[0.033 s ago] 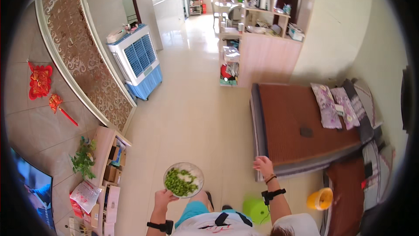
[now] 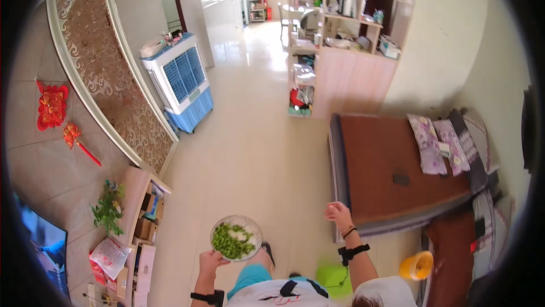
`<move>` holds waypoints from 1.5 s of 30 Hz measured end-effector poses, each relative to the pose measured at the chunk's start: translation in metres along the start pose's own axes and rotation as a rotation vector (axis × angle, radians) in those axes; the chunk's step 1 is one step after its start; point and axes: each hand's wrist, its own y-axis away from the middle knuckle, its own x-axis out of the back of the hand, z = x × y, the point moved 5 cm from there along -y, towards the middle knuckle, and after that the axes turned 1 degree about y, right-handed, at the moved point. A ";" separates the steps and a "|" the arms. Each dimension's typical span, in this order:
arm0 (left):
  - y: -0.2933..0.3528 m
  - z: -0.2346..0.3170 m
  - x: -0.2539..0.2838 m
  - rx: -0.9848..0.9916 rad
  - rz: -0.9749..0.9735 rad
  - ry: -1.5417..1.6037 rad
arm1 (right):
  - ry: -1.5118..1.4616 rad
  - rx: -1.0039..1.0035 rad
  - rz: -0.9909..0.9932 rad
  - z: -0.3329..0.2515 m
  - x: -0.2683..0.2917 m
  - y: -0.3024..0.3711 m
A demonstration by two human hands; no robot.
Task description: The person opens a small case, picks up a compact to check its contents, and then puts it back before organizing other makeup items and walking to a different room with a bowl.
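Observation:
My left hand (image 2: 211, 260) grips the near-left rim of a round, see-through dish (image 2: 255, 229), fingers closed on its edge. Chopped green vegetable pieces (image 2: 233, 241) cover much of the dish, with something whitish showing at its far and right side. The dish is held out in front of my left leg, over the floor. My right hand (image 2: 339, 215) is raised in the air with loosely bent fingers and nothing visible in it. It appears beside the near left corner of a brown-topped bed (image 2: 374, 193), apart from it.
Below my right forearm is a green stool (image 2: 334, 278); a yellow bin (image 2: 416, 265) stands farther right. On the left are a low cabinet (image 2: 129, 216) with a plant (image 2: 108, 207) and a blue-and-white air cooler (image 2: 180, 80). Ahead, a shelf divider (image 2: 355, 80) borders the tiled floor (image 2: 250, 136).
The dish and both hands have shifted slightly left in view. My left foot shows more, farther forward beside the dish. The room's furniture sits a little lower and farther right.

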 end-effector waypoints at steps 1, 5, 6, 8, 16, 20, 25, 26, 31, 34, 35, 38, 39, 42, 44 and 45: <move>-0.024 0.004 0.002 0.004 0.029 0.019 | -0.020 0.014 -0.083 -0.011 -0.021 -0.041; -0.132 0.036 0.001 0.022 0.134 0.058 | 0.231 -0.010 -0.160 -0.037 -0.091 -0.149; -0.160 0.055 0.001 0.020 0.128 0.061 | 0.219 -0.057 -0.188 -0.033 -0.101 -0.170; -0.220 0.095 -0.009 0.005 0.141 0.021 | 0.167 -0.177 -0.166 -0.026 -0.107 -0.212; -0.473 0.287 -0.134 -0.150 -0.101 -0.181 | -0.148 -0.366 0.449 -0.027 -0.018 -0.322; -0.587 0.347 -0.206 -0.078 -0.209 -0.076 | -0.145 -0.433 0.690 -0.025 0.012 -0.402; -0.708 0.423 -0.254 -0.012 -0.140 -0.026 | 0.020 -0.228 0.693 -0.086 -0.041 -0.611; -0.733 0.439 -0.259 -0.008 -0.131 -0.052 | 0.044 -0.139 0.661 -0.111 -0.068 -0.669; -0.831 0.534 -0.266 -0.098 0.010 0.062 | -0.040 0.176 0.118 -0.306 -0.280 -0.919; -0.907 0.584 -0.261 -0.120 0.221 -0.028 | 0.019 0.225 -0.115 -0.409 -0.379 -1.014; -0.932 0.597 -0.269 -0.130 0.221 -0.021 | 0.007 0.230 -0.205 -0.432 -0.403 -1.042; -1.028 0.641 -0.284 -0.141 0.264 0.016 | 0.009 0.228 -0.238 -0.459 -0.420 -1.130; -1.070 0.650 -0.286 -0.194 0.240 0.039 | 0.033 0.211 -0.213 -0.458 -0.417 -1.157; -1.156 0.733 -0.358 -0.229 0.130 -0.015 | 0.059 0.102 0.017 -0.446 -0.376 -1.215; -1.203 0.803 -0.418 -0.232 0.006 -0.091 | 0.007 0.063 0.108 -0.436 -0.346 -1.244; -1.234 0.827 -0.447 -0.237 -0.049 -0.076 | -0.003 0.037 0.158 -0.432 -0.334 -1.256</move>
